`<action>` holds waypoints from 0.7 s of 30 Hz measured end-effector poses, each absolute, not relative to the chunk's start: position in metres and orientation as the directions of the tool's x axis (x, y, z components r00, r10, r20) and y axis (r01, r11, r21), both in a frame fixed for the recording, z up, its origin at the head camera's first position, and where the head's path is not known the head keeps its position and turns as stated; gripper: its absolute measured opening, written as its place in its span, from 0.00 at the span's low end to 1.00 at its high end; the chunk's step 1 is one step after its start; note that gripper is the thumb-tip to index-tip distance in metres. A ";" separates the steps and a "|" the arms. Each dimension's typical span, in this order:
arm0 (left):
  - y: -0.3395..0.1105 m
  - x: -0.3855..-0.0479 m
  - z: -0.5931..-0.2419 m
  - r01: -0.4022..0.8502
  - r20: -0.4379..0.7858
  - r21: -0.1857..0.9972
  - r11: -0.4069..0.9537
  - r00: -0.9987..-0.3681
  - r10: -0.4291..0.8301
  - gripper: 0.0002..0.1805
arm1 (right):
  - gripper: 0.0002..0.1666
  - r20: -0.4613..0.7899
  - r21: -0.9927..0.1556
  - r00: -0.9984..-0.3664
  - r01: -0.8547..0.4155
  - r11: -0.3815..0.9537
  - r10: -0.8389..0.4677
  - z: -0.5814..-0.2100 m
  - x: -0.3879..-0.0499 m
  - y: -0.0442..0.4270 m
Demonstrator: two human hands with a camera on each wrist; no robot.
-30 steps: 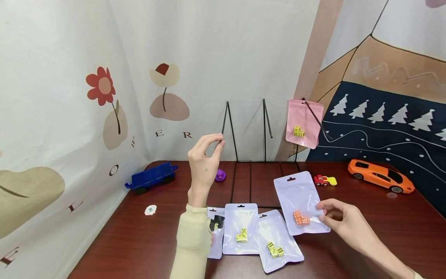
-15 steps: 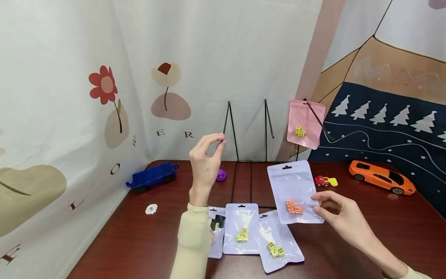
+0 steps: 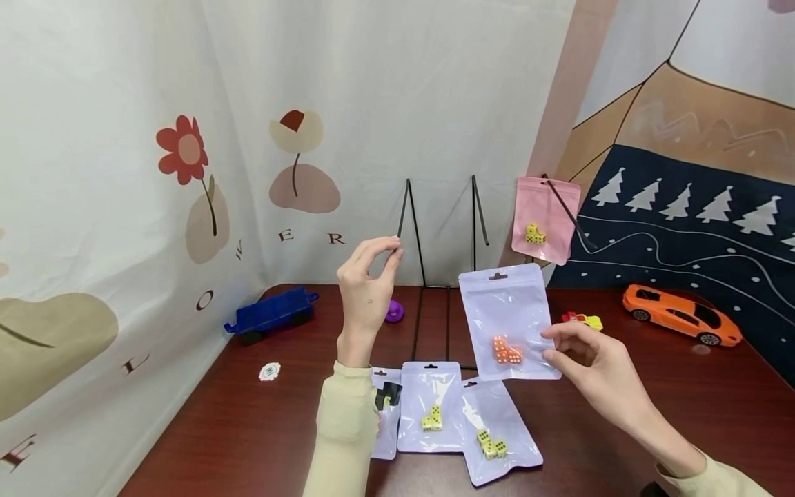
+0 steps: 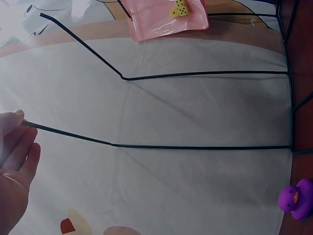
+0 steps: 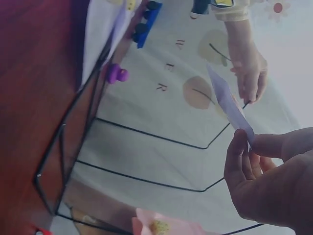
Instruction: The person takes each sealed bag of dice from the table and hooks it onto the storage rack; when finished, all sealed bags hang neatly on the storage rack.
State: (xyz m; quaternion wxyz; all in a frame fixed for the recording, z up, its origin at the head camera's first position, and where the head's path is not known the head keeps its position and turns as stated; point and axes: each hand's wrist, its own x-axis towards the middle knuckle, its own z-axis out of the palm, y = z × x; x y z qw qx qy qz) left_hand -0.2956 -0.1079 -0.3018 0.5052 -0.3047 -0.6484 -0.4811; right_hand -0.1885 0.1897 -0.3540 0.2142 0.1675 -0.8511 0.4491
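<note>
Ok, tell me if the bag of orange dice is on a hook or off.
Off: the right hand pinches the bag, and nothing passes through its hole.

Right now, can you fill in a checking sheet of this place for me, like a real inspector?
Surface: brown table.
Job's things: held bag with orange dice; left bag, middle bag and right bag on the table; pink bag hanging on the right prong.
Clutter: blue trailer, purple duck, white chip, red-and-yellow toy partly hidden, orange car.
Hands: left hand pinches the left prong at its tip; right hand pinches the held bag's edge.
Cables: nothing seen.
Surroundings: printed cloth behind and at the left.
</note>
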 end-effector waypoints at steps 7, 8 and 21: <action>-0.109 -0.296 -0.302 0.876 0.946 0.323 0.359 -0.312 -0.090 0.04 | 0.18 0.569 -0.680 -0.816 -0.537 0.500 -0.103 -0.342 -0.193 0.179; -0.109 -0.296 -0.302 0.876 0.946 0.323 0.359 -0.312 -0.091 0.04 | 0.18 0.576 -0.679 -0.811 -0.546 0.491 -0.104 -0.340 -0.194 0.177; -0.108 -0.295 -0.301 0.878 0.944 0.328 0.348 -0.316 -0.093 0.05 | 0.21 0.637 -0.673 -0.767 -0.602 0.430 -0.077 -0.330 -0.201 0.171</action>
